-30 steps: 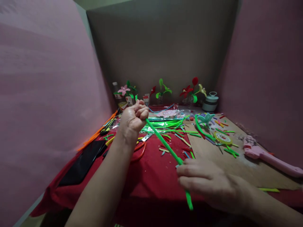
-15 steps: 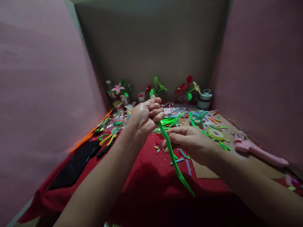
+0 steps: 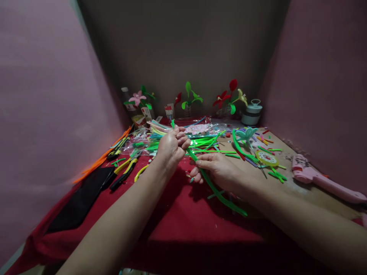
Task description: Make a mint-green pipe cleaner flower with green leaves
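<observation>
My left hand [image 3: 173, 145] is closed in a fist round a bundle of green pipe cleaners [image 3: 213, 186], whose short end pokes out above the thumb. The long end slants down to the right, past my right hand [image 3: 215, 168]. Thumb and forefinger of my right hand pinch the bundle just below the left fist, with the other fingers curled loosely underneath. Behind both hands lie more loose green pipe cleaners [image 3: 205, 143] on clear plastic wrapping.
Pliers [image 3: 126, 172] and a black flat object [image 3: 82, 200] lie left on the red cloth [image 3: 172, 225]. At right are a teal pipe-cleaner flower [image 3: 247, 134], a yellow round dial [image 3: 267, 158] and a pink glue gun [image 3: 323, 179]. Pipe-cleaner flowers [image 3: 222, 98] and a lidded jar [image 3: 251, 113] stand behind.
Both hands have come lower with the green bundle. My right hand, loosely beside the bundle before, now pinches it near the left fist. The view has shifted slightly.
</observation>
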